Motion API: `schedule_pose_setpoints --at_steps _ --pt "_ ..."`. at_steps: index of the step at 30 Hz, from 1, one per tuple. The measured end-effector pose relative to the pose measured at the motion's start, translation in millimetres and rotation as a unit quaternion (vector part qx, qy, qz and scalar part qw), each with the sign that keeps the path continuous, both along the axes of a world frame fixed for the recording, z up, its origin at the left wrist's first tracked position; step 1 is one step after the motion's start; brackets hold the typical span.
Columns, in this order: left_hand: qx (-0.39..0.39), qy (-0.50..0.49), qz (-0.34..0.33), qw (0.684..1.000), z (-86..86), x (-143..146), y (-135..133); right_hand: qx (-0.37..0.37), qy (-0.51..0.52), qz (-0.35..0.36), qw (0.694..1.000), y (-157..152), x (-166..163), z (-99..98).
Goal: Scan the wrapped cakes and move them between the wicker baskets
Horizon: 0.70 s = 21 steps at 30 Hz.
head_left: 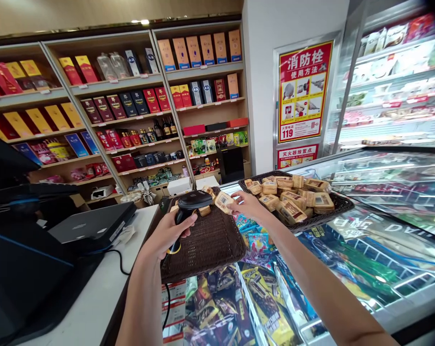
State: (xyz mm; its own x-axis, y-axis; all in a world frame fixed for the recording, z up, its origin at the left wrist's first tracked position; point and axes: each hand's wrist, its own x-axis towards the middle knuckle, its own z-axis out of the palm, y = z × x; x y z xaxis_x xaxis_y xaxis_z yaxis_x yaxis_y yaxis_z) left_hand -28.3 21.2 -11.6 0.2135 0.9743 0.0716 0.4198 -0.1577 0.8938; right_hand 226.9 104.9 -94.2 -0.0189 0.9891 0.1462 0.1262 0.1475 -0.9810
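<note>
My left hand (176,228) is wrapped round the handle of a black barcode scanner (194,199), whose head points to the right. Between the fingers of my right hand (248,206) is a small packaged snack (223,202), its barcode label facing the scanner side. Both hands are over a dark brown woven tray (203,245), where a few similar packs lie at the far end, partly hidden by the scanner. To the right, a second woven tray (320,220) carries several of the same tan packs (293,211).
Both trays rest on a glass-topped freezer with ice cream packs (264,302) inside. At left, a white counter (91,283) bears a black machine (91,223) and cables. Shelves of boxes (131,103) line the back wall. A lit display fridge (393,91) stands at right.
</note>
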Motion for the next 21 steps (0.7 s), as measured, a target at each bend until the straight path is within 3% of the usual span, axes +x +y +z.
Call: schedule_pose_setpoints --at_steps 15,19,21 --pt "-0.013 0.012 -0.008 1.000 -0.7 1.9 2.1 -0.011 0.019 0.005 1.000 -10.8 -2.8 9.4" --pt "-0.001 -0.001 0.019 1.000 1.4 1.5 2.6 -0.020 0.096 0.020 0.995 -7.4 -4.7 1.0" --pt "0.010 -0.004 0.026 1.000 1.5 -0.7 3.4 -0.006 0.086 0.004 0.996 -0.6 -1.7 -4.5"
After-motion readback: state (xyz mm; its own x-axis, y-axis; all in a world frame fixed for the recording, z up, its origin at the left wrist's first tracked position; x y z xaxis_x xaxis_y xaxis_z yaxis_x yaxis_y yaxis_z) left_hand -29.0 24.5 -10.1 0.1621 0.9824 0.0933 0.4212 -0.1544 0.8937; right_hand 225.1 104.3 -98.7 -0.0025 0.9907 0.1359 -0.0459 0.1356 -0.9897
